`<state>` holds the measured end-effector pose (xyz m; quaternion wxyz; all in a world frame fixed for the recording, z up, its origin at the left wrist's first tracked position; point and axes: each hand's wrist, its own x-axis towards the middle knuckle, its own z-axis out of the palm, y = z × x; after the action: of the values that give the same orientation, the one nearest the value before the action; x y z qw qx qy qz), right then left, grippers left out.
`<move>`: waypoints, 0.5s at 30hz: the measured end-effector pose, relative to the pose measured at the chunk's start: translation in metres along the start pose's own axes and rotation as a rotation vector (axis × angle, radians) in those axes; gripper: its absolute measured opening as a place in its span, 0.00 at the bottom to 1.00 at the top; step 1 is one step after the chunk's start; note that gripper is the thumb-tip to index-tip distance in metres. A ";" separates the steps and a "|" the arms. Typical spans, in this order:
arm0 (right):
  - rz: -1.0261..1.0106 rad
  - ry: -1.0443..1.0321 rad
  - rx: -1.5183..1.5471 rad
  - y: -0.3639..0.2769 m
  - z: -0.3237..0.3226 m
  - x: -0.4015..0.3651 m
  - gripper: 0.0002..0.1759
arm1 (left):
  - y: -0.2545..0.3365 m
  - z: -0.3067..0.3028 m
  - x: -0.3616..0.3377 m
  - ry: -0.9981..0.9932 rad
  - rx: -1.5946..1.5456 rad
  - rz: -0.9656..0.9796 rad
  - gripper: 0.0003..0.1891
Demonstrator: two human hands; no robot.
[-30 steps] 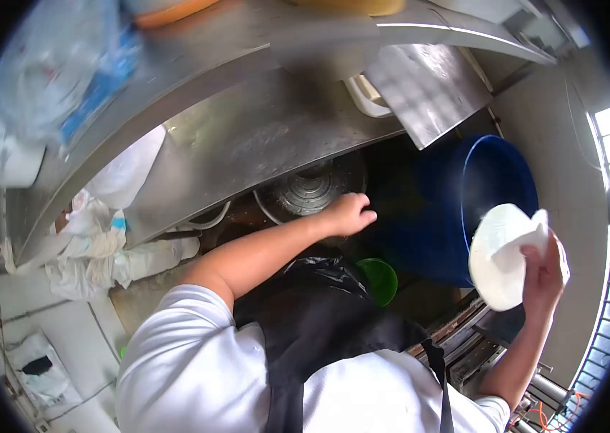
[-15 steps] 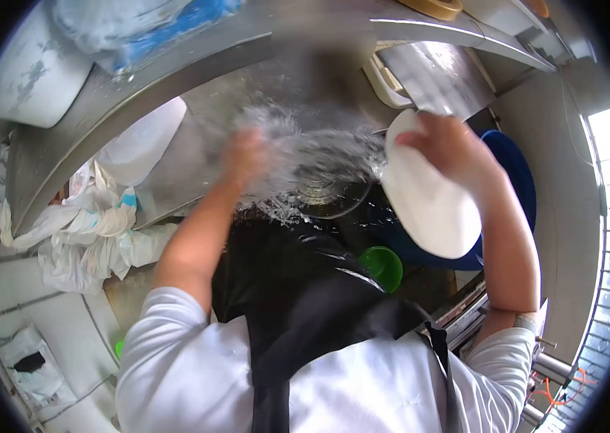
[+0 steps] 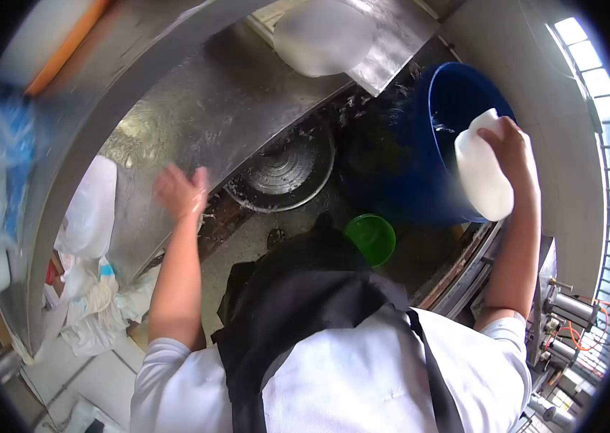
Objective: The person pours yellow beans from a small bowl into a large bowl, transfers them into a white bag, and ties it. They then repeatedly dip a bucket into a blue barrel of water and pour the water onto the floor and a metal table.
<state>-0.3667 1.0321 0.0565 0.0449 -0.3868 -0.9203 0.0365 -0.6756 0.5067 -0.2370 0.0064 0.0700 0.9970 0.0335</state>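
Observation:
My right hand [image 3: 518, 148] grips a white plate [image 3: 481, 177], held on edge over the rim of a big blue tub [image 3: 438, 137]. My left hand [image 3: 181, 191] is raised, fingers spread and empty, in front of the wet steel counter front [image 3: 204, 108]. A round metal pot lid [image 3: 283, 169] lies on the floor between my hands. I wear a white shirt and a black apron [image 3: 305, 303].
A green bowl [image 3: 370, 238] sits on the floor near my apron. A blurred white plate [image 3: 323, 36] rests on the counter top. White bags and rags [image 3: 92, 289] pile at the left. Metal pipes and an orange cable [image 3: 572, 317] stand at the right.
My right hand swung the white plate from above the metal lid over to the blue tub. My left hand moved left out of the splashing water. The view shifted.

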 end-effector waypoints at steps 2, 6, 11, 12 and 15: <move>-0.002 -0.149 0.086 0.033 0.042 0.020 0.25 | 0.098 -0.035 0.011 -0.172 0.012 0.338 0.50; 0.065 -0.377 0.080 0.099 0.151 0.061 0.30 | 0.217 -0.017 0.027 -0.167 0.014 0.575 0.51; 0.274 -0.549 0.443 0.239 0.380 0.111 0.31 | 0.238 0.003 0.039 -0.084 0.074 0.600 0.52; 0.263 -0.728 0.293 0.241 0.399 0.117 0.32 | 0.239 0.005 0.040 -0.065 0.077 0.601 0.52; 0.107 -0.979 -0.042 0.168 0.376 0.134 0.33 | 0.243 0.011 0.044 -0.045 0.115 0.597 0.52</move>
<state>-0.3821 1.2329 -0.3264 -0.4027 -0.3719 -0.8127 0.1976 -0.6852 0.7535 -0.2317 0.0143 0.3608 0.9322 -0.0239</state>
